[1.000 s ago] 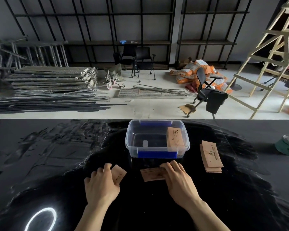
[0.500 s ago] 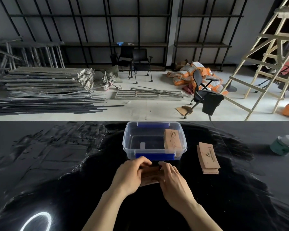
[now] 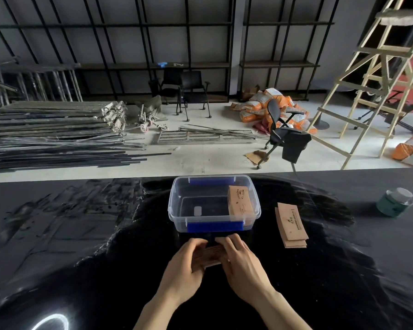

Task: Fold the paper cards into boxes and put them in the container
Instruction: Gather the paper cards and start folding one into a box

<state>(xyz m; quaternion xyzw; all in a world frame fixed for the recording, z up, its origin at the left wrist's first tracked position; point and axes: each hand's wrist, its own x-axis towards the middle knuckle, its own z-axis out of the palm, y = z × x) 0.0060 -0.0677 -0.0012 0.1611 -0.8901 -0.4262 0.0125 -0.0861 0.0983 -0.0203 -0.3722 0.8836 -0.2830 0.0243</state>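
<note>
A brown paper card (image 3: 206, 256) is held between both hands just in front of the clear plastic container (image 3: 174, 211). My left hand (image 3: 184, 270) grips its left end and my right hand (image 3: 242, 265) grips its right end; the fingers hide most of it. The container has blue clips and holds one folded brown box (image 3: 240, 203) against its right wall. A stack of flat brown cards (image 3: 291, 225) lies on the black table to the right of the container.
A green tin with a pale lid (image 3: 395, 202) stands at the table's far right. The glossy black table (image 3: 81, 246) ends just behind the container. Beyond it lie metal bars, chairs, sacks and a wooden ladder on the floor.
My left hand came from the left, where it rested near another card, to the centre. Both hands now grip the one card and have lifted it slightly towards the container.
</note>
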